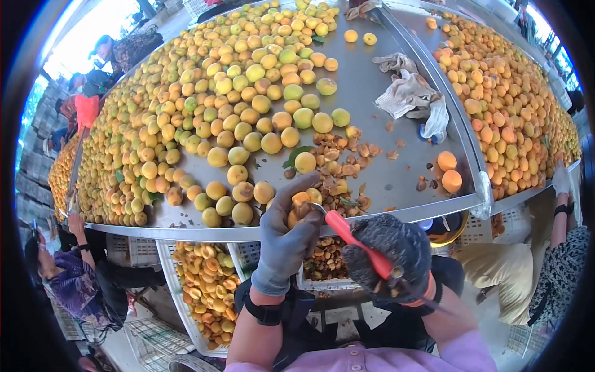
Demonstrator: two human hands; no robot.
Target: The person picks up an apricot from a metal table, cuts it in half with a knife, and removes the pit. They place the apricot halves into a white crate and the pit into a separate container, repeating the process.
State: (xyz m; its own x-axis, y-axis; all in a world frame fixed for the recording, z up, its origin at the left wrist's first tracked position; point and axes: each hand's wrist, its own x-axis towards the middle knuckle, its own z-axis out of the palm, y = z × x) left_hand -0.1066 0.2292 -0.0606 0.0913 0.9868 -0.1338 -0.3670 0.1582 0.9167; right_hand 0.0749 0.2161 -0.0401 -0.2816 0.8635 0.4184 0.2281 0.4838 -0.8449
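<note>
My left hand [282, 235], in a grey glove, is closed around an apricot [302, 199] near the table's front edge. A darker, stained glove covers my right hand [396, 248], which grips a red-handled tool [356, 239]. The tool's thin, curved metal tip meets the fruit at my left fingers; how deep it goes is hidden. Just beyond my left hand lies a heap of brown-orange apricot scraps [338, 167]. Whole yellow and green apricots [229, 105] cover the table's left side.
A crate of apricot halves [211, 291] stands below the metal table edge [186, 232], beside a crate of scraps [325, 257]. White work gloves [412, 93] lie beside a raised divider [427, 59]. More apricots [502, 105] fill the right section. Other people sit at both sides.
</note>
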